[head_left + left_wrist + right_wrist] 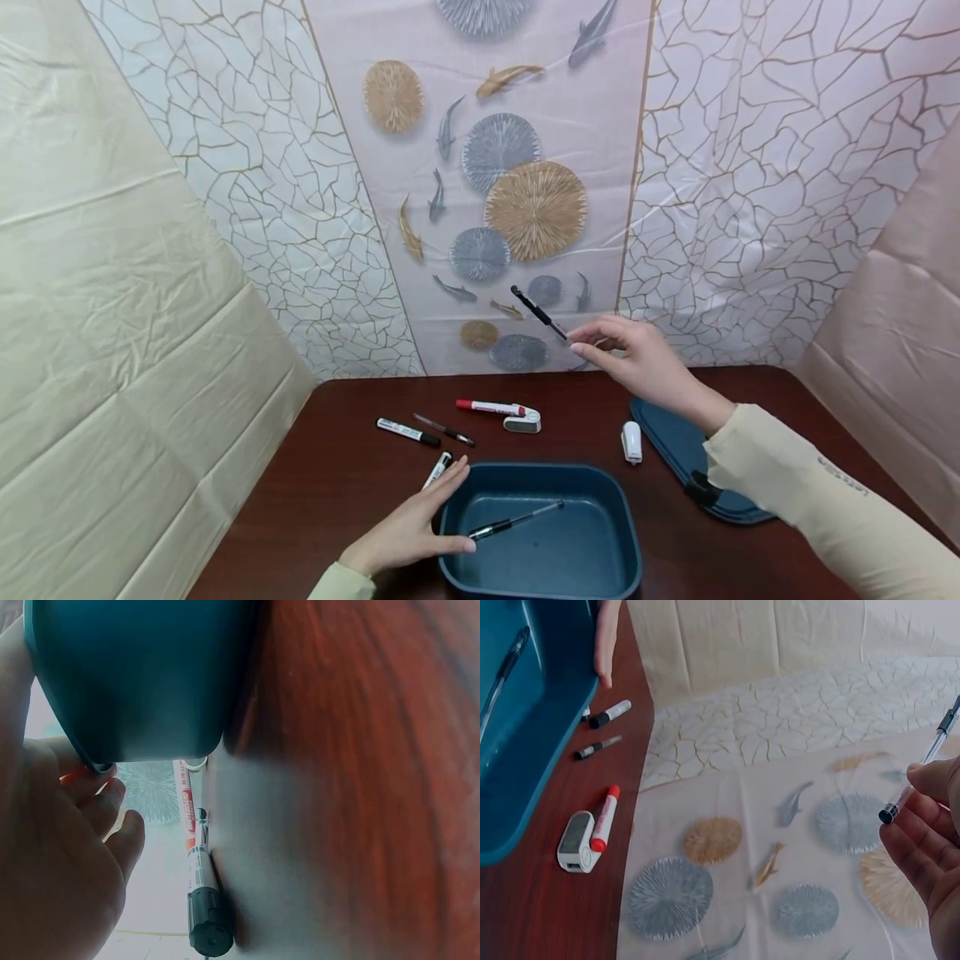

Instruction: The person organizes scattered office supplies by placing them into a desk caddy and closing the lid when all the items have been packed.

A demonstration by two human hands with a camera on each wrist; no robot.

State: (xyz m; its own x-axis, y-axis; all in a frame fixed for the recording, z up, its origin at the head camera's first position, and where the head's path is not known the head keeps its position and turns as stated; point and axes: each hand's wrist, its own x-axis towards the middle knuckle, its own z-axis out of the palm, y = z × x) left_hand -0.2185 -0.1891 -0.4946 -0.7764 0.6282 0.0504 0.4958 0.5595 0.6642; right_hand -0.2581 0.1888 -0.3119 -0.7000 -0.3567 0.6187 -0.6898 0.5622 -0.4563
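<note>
High over the back of the table my right hand pinches a clear-barrelled pen near one end between thumb and fingers. Its black part points up and to the left. My left hand holds the left wall of a dark blue box, thumb over the rim and fingers along the outside. Inside the box lies another pen, slanting near the left thumb. A black-capped marker lies just beyond the left fingers, partly hidden by them.
Left of centre are a black-capped marker and a pen. Farther back, a red-capped marker leans on a small white-and-grey device. A white stapler-like object stands beside the blue lid, under the right forearm.
</note>
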